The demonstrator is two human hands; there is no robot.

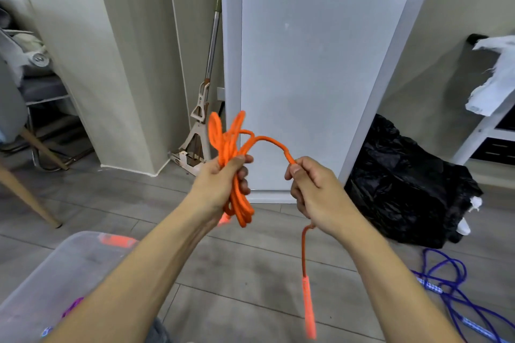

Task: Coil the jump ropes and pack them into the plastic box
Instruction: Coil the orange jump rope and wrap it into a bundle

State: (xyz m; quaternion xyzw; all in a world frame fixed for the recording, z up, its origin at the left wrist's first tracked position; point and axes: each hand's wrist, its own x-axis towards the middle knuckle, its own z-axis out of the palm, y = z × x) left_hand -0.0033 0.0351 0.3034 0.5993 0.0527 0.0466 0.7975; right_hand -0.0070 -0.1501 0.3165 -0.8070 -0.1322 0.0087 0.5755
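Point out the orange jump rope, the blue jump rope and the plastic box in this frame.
orange jump rope (237, 198): head view, on the coiled loops below the left hand.
blue jump rope (457, 273): head view, on a floor loop.
plastic box (69, 259): head view, on its translucent wall.

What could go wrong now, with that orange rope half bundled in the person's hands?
The left hand grips several loops of the orange jump rope with loop ends sticking out loosely above; they might slip free and undo the coil. The right hand holds the free end, whose orange handle dangles below and could swing or snag. The blue jump rope sprawls on the floor nearby, so the tail might tangle with it.
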